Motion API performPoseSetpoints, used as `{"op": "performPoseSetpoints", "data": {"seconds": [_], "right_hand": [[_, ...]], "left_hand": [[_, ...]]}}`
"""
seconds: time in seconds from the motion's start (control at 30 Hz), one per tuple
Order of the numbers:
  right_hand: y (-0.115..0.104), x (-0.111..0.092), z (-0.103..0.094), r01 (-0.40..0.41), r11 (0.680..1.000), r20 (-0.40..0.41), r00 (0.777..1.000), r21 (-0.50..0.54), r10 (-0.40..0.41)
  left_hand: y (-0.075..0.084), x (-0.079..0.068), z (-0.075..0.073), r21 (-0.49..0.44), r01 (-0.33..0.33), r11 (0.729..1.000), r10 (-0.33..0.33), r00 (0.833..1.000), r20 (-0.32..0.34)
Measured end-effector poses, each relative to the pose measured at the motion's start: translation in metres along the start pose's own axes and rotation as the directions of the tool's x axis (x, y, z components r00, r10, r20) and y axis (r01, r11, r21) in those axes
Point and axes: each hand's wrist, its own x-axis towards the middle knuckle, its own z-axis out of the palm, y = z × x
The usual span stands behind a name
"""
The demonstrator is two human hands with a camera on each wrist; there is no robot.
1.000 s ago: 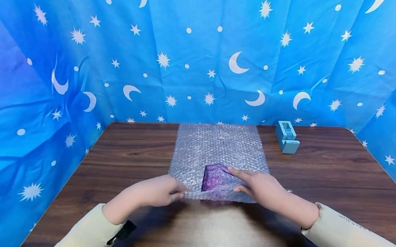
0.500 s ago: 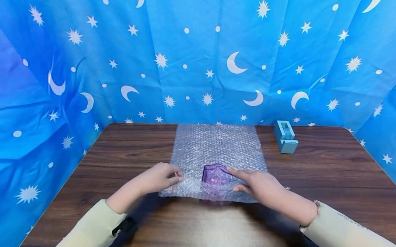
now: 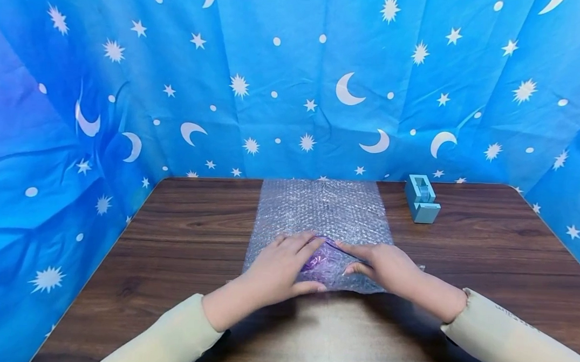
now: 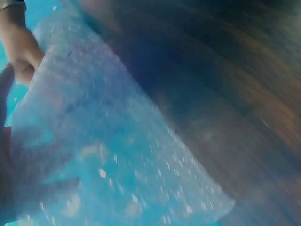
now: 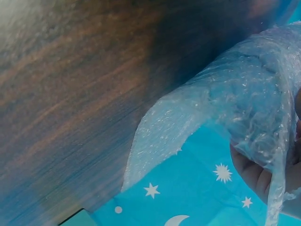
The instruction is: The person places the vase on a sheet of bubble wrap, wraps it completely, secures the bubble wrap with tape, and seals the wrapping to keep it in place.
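A sheet of bubble wrap (image 3: 318,206) lies on the table with its near part folded over a translucent purple faceted object (image 3: 319,258), whose exact kind I cannot tell. My left hand (image 3: 278,267) lies spread over the left side of the covered object, thumb toward the near edge. On the other side my right hand (image 3: 390,267) holds the folded wrap against the object, index finger along its far edge and thumb nearer. Crumpled bubble wrap (image 5: 254,94) bulges beside the right hand's fingers (image 5: 251,172) in the right wrist view. The left wrist view is blurred.
A light blue tape dispenser (image 3: 422,200) stands at the back right of the dark wooden table (image 3: 487,238). Behind the table hangs a blue cloth (image 3: 285,67) with white moons and stars.
My left hand let go of the wrap's near left edge, then moved right onto the covered purple object, hiding its left side. The right hand has stayed almost in place.
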Motion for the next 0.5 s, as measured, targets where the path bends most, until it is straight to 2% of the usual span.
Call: {"op": "performPoseSetpoints", "data": {"seconds": [0.1,0.23,0.33,0.4,0.5], "right_hand": [[0.002,0.001,0.000,0.014,1.000,0.009,1.000,0.011,-0.014],[0.002,0.004,-0.003,0.046,0.999,0.019,0.999,-0.016,-0.046],[-0.002,0.006,-0.005,0.082,0.991,-0.049,0.995,-0.101,-0.088],[-0.005,0.006,-0.005,0.120,0.976,-0.133,0.980,-0.181,-0.145],[-0.012,0.004,-0.001,0.174,0.930,-0.252,0.932,-0.325,-0.262]], "left_hand": [[-0.001,0.007,0.005,-0.036,0.007,0.999,-0.004,0.997,0.075],[-0.008,0.012,0.008,-0.102,0.014,0.995,-0.004,0.995,0.104],[-0.012,0.016,0.008,-0.147,0.029,0.989,-0.009,0.991,0.135],[-0.014,0.018,0.007,-0.185,0.052,0.981,-0.022,0.987,0.161],[-0.019,0.023,0.005,-0.246,0.100,0.964,-0.050,0.978,0.204]]}}
